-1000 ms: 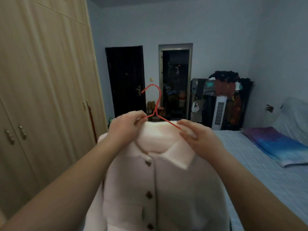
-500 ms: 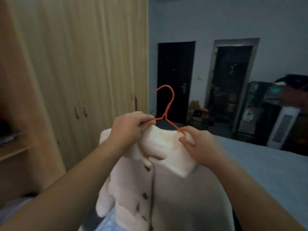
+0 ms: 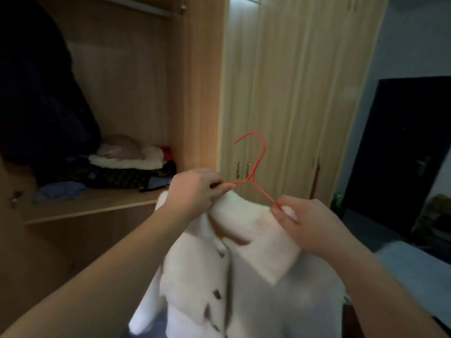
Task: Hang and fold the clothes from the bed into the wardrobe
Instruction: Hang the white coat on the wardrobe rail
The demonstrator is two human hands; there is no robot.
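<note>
White coat (image 3: pixel 256 276), on red hanger (image 3: pixel 253 172): gripped at shoulders by left hand (image 3: pixel 195 191) and right hand (image 3: pixel 307 223), fingers curled. Open wardrobe (image 3: pixel 195 93) now revealed at left, where closed doors were seen before.

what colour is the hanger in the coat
Red: the thin wire hanger shows clearly in the head view.

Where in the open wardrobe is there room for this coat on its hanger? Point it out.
Free: the rail to the right of the dark hanging clothes, up to the wardrobe's side panel. Also a bare strip of shelf along its front edge. Crowded: the shelf's back, under the stack of folded clothes.
</note>
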